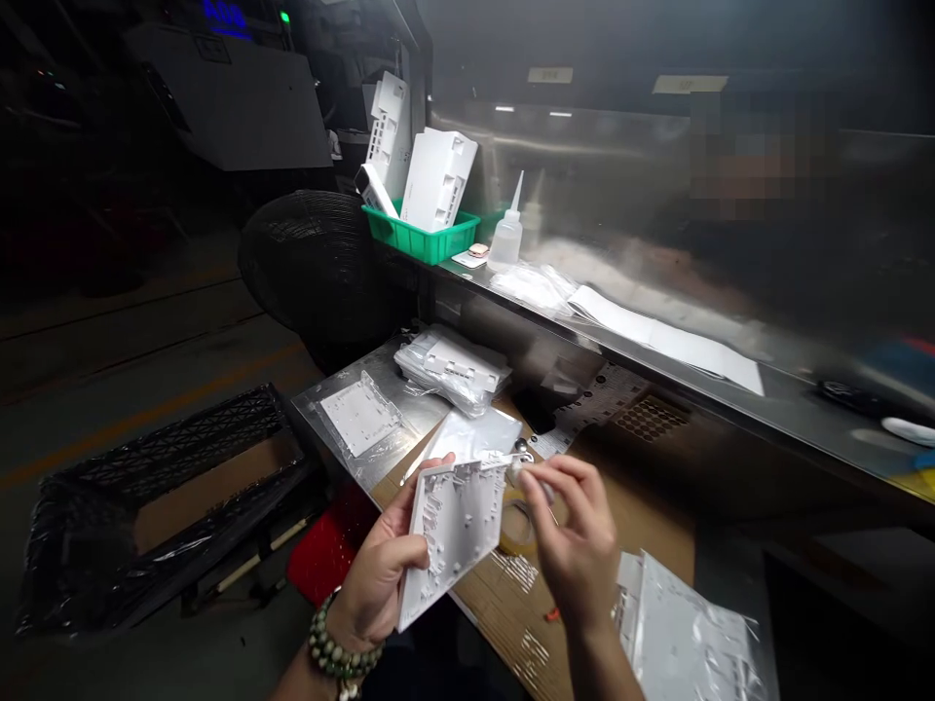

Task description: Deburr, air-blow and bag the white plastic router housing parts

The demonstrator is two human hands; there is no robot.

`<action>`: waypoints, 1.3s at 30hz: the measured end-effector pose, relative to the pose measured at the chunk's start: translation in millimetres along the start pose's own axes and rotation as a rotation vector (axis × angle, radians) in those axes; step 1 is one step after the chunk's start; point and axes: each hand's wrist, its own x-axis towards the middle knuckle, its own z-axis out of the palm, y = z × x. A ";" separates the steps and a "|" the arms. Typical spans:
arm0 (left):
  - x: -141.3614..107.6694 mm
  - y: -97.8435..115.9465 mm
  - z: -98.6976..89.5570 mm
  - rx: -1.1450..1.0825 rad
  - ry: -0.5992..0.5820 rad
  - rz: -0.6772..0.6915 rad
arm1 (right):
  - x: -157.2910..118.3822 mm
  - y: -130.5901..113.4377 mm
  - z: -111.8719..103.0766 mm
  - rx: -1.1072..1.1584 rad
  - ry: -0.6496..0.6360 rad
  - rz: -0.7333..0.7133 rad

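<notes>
A white plastic panel [467, 521] with small posts and ribs on its inner face is held tilted in my left hand [387, 560], thumb on the inner face and fingers behind it. Green beads circle my left wrist. My right hand [577, 516] is at the panel's upper right corner, with thumb and forefinger pinched together. What they pinch, if anything, is too small to tell. Behind that corner lies a small dark round item [521, 445]. A roll of yellowish tape [517, 526] lies on the cardboard below, partly hidden by the panel.
Bagged white parts [453, 370] and a single panel [360, 414] lie on the metal table at the back left. More bagged panels [687, 638] are at right. The shelf holds a green bin [424, 239] and a bottle [505, 239]. A black crate [88, 516] stands left.
</notes>
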 end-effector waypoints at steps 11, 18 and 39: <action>0.6 -26.1 8.0 0.293 -0.036 0.128 | -15.1 -20.7 16.0 0.041 -0.049 -0.044; 6.8 -41.1 6.1 0.521 0.018 0.401 | -20.1 -19.9 14.5 -0.048 -0.075 -0.081; 18.9 10.8 -38.2 -0.061 0.252 0.069 | -85.4 151.6 42.7 -0.272 -0.186 0.390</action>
